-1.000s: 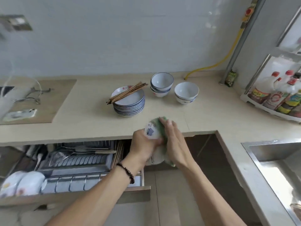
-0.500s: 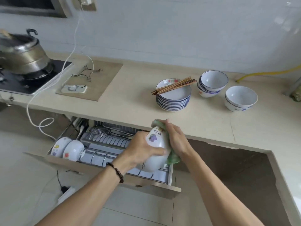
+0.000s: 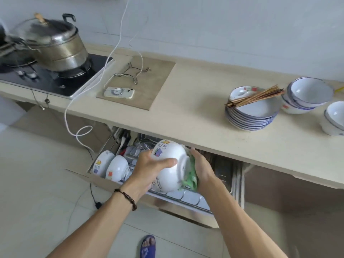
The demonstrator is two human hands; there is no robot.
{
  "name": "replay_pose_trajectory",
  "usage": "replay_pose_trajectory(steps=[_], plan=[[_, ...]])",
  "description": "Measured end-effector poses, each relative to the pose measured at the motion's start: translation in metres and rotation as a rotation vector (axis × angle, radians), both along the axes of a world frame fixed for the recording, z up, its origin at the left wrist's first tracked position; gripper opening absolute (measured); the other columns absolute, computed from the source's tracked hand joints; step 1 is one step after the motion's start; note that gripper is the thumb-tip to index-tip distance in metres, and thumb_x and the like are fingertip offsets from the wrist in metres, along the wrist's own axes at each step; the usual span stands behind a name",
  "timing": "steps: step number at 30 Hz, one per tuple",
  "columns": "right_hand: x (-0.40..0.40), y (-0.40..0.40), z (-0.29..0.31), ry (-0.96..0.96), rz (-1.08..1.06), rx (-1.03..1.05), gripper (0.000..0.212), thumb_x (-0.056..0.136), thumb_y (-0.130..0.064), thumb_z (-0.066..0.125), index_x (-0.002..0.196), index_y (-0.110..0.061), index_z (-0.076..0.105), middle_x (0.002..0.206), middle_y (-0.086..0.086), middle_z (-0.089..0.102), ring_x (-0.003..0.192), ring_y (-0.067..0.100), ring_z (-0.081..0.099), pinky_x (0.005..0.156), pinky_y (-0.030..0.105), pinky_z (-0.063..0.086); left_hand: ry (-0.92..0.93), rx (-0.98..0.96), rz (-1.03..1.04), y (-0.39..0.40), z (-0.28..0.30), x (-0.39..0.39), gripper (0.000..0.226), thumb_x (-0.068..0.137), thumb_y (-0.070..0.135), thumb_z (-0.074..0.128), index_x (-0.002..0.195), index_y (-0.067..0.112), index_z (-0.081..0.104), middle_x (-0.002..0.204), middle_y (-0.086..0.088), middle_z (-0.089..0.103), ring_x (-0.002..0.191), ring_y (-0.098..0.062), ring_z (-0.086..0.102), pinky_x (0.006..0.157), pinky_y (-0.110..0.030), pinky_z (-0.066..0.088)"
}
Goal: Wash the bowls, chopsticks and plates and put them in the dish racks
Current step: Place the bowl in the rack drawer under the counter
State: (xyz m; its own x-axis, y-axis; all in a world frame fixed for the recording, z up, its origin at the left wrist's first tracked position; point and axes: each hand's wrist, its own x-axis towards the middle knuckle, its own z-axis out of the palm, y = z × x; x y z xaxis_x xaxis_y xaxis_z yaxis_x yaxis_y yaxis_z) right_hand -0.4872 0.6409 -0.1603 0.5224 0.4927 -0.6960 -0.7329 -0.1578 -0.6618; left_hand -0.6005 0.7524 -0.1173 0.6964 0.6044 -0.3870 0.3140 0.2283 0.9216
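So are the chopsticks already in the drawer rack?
No, the chopsticks lie across the top of the plate stack on the counter, not in the drawer rack.

Colours and patterns I see at the counter and the open drawer rack.

The bowl [image 3: 170, 165] I hold is white with a purple cartoon print, small orange and yellow marks near its rim and dark lettering lower down; the cloth [image 3: 190, 178] against it is green. Two racked bowls [image 3: 109, 165] are white with orange, yellow and purple motifs. At the counter's right end, the stacked plates [image 3: 251, 116] are white with blue rims, the top one with a red flower; the chopsticks [image 3: 255, 96] are brown. The counter [image 3: 186, 116] is beige. My bracelet [image 3: 126, 197] is of dark beads, my slipper [image 3: 148, 247] blue.
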Motion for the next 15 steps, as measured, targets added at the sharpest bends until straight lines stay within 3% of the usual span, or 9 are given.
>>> replay_pose_trajectory(steps=[2, 4, 10, 15], plan=[[-0.021, 0.031, -0.013, -0.042, -0.033, -0.109, 0.031, 0.103, -0.036, 0.049, 0.106, -0.014, 0.071, 0.093, 0.014, 0.072, 0.076, 0.031, 0.068, 0.065, 0.038, 0.056, 0.057, -0.011, 0.076, 0.033, -0.019, -0.009, 0.033, 0.059, 0.013, 0.090, 0.088, 0.011, 0.073, 0.089, -0.009, 0.077, 0.081, -0.025, 0.072, 0.075, -0.040, 0.057], [-0.036, 0.050, -0.029, -0.154, -0.024, -0.209, 0.027, 0.100, -0.031, 0.055, 0.096, -0.011, 0.072, 0.086, 0.015, 0.070, 0.071, 0.028, 0.064, 0.068, 0.039, 0.054, 0.139, 0.007, 0.118, 0.064, -0.037, -0.015, 0.027, 0.068, 0.009, 0.089, 0.089, 0.010, 0.072, 0.087, -0.008, 0.075, 0.079, -0.024, 0.069, 0.072, -0.036, 0.055], [-0.037, 0.091, -0.066, -0.176, -0.152, -0.242, 0.026, 0.092, -0.038, 0.070, 0.103, -0.015, 0.068, 0.103, 0.017, 0.071, 0.093, 0.035, 0.072, 0.088, 0.053, 0.058, 0.325, 0.047, 0.044, 0.154, -0.097, -0.019, 0.025, 0.073, 0.011, 0.086, 0.092, 0.008, 0.072, 0.091, -0.009, 0.074, 0.082, -0.025, 0.068, 0.072, -0.035, 0.055], [-0.034, 0.114, -0.095, -0.202, -0.084, -0.329, 0.020, 0.090, -0.030, 0.072, 0.102, -0.016, 0.066, 0.105, 0.021, 0.068, 0.085, 0.029, 0.067, 0.085, 0.048, 0.057, 0.416, 0.072, -0.048, 0.179, -0.139, -0.011, 0.023, 0.073, 0.011, 0.086, 0.089, 0.006, 0.069, 0.081, -0.003, 0.069, 0.073, -0.019, 0.063, 0.056, -0.023, 0.045]])
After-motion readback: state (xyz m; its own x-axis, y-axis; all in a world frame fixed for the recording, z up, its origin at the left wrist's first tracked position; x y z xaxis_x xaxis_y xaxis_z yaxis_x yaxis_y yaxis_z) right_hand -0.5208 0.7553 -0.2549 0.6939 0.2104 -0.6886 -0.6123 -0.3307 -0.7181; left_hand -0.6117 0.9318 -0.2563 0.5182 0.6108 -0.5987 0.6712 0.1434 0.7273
